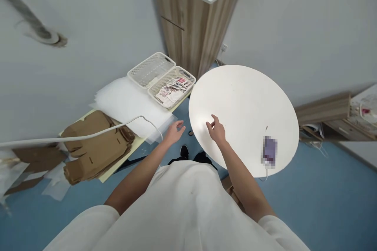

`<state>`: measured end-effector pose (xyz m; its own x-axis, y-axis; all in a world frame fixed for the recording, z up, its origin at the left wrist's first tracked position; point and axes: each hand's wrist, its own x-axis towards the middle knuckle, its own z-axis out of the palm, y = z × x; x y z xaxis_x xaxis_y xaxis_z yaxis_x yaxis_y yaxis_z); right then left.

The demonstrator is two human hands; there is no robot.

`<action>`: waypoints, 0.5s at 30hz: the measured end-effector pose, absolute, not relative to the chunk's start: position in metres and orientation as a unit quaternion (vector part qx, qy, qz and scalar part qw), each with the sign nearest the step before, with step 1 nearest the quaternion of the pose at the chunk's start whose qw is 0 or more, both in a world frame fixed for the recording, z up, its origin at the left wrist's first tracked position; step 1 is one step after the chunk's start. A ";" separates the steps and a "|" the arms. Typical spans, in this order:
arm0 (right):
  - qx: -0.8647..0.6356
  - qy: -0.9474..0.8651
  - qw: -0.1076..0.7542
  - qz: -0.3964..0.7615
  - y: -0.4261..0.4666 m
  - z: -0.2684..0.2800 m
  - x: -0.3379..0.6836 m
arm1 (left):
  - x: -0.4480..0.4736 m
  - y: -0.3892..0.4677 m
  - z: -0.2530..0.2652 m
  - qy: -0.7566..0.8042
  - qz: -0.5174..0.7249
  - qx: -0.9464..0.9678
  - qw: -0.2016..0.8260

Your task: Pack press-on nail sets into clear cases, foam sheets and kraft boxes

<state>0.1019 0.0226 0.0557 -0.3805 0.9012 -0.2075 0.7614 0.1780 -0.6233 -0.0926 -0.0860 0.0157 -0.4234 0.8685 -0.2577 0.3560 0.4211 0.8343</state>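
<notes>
My left hand hovers over the gap between the side table and the round white table. Its fingers are apart, with nothing in them. Above the left part of the round table is my right hand, thumb and fingers spread and holding nothing; whether it touches the top I cannot tell. Nearest my left hand lies a stack of white translucent sheets. A blurred-out purple rectangular object with a white cable rests at the table's right front.
Two white plastic baskets stand at the back left, one with printed paper pieces. Flattened brown cardboard lies left, crossed by a white bar. A wood-grain cabinet fills the corner; a low shelf unit stands right.
</notes>
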 end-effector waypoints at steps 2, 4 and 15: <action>-0.518 -0.778 0.099 0.340 0.030 0.064 0.079 | -0.107 -0.095 0.018 0.772 0.384 0.368 0.348; -0.504 -0.791 0.094 0.334 0.038 0.069 0.064 | -0.118 -0.099 0.020 0.775 0.401 0.348 0.344; -0.446 -0.794 0.080 0.405 0.077 0.025 0.007 | -0.179 -0.076 0.024 0.793 0.388 0.313 0.351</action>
